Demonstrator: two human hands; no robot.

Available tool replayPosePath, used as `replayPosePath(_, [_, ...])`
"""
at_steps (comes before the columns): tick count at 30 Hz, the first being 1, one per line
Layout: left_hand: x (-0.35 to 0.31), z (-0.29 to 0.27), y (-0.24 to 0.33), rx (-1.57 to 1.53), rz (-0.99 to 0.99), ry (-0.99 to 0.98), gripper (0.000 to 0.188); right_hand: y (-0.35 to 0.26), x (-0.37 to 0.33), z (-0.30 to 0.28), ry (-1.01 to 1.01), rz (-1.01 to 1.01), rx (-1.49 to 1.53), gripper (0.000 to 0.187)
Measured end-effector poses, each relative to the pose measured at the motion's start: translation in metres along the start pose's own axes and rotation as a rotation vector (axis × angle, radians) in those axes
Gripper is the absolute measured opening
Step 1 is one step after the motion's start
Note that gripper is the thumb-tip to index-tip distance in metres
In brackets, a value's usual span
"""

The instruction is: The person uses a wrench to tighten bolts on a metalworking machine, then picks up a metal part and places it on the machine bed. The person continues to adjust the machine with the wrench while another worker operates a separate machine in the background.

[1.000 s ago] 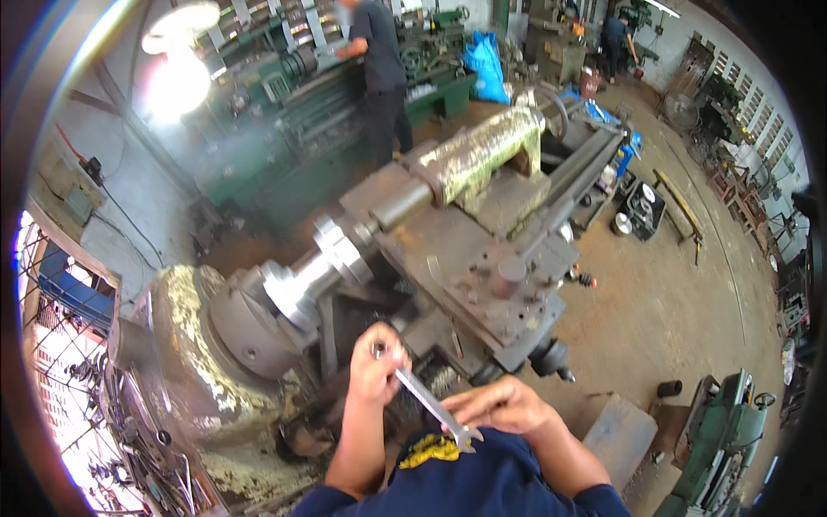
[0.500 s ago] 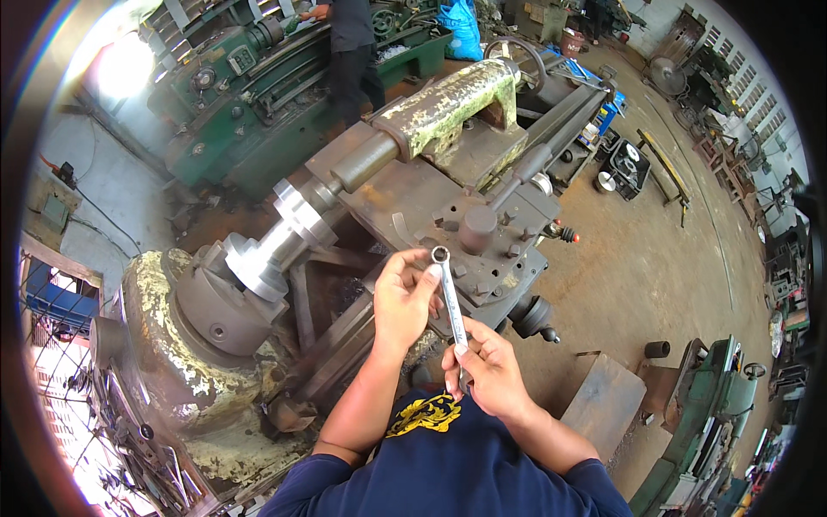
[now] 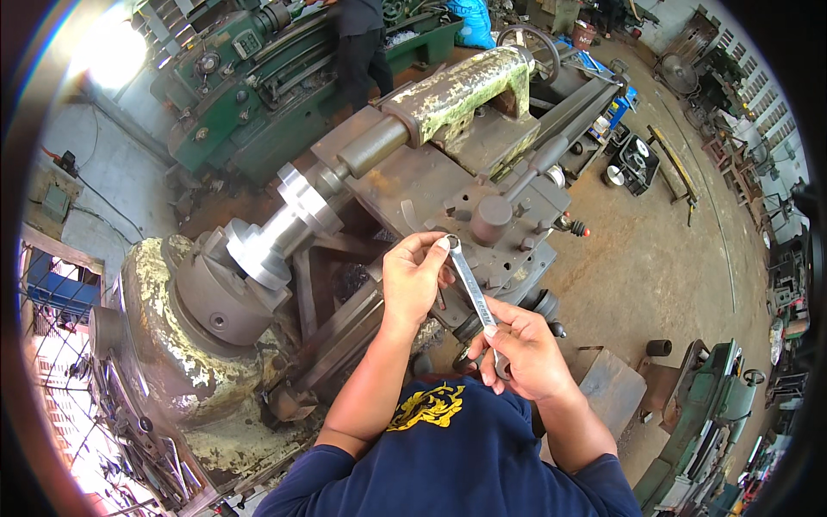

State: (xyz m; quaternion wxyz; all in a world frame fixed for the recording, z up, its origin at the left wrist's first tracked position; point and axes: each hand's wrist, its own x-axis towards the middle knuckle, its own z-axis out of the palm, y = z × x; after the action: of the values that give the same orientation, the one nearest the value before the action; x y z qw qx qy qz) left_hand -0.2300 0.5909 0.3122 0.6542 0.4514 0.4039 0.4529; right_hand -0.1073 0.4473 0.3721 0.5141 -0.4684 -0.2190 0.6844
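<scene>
A silver combination wrench (image 3: 472,289) is held between my two hands over the lathe's carriage. My left hand (image 3: 413,274) pinches its ring end between thumb and fingers. Around the lower shank, close to the other end, my right hand (image 3: 523,349) is closed. Just beyond the ring end stands the round tool post (image 3: 491,219) with its long handle. To the left, a shiny stepped metal workpiece (image 3: 284,228) sits between the grey chuck (image 3: 220,297) and the tailstock (image 3: 461,95), whose paint is chipped.
Hand tools (image 3: 164,439) lie in a tray at the lower left. Behind the lathe a person (image 3: 360,52) stands beside a green machine (image 3: 250,95). A black crate (image 3: 636,168) is on the floor at right, and another green machine (image 3: 702,431) stands at lower right.
The wrench has tilted, its lower end swinging to the right with my right hand. My left hand has shifted slightly up and right. The view has moved a little.
</scene>
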Motion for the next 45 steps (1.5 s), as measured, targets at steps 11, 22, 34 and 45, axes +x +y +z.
replayPosePath(11, [0.011, -0.005, 0.002, 0.072, -0.029, -0.041, 0.017, 0.004, 0.011, -0.008, -0.089, 0.17, 0.188, 0.036])
replayPosePath(22, [0.004, -0.003, -0.002, 0.019, -0.068, -0.016, 0.017, 0.014, 0.022, 0.0, -0.172, 0.422, 0.352, 0.037])
replayPosePath(34, [-0.024, -0.086, 0.005, -0.269, -0.298, -0.029, 0.015, 0.066, 0.056, 0.095, 0.011, 0.26, 0.611, 0.04])
replayPosePath(45, [-0.046, -0.004, 0.012, -0.304, -0.106, -0.184, 0.03, 0.023, -0.027, 0.04, -0.157, 0.047, 0.242, 0.039])
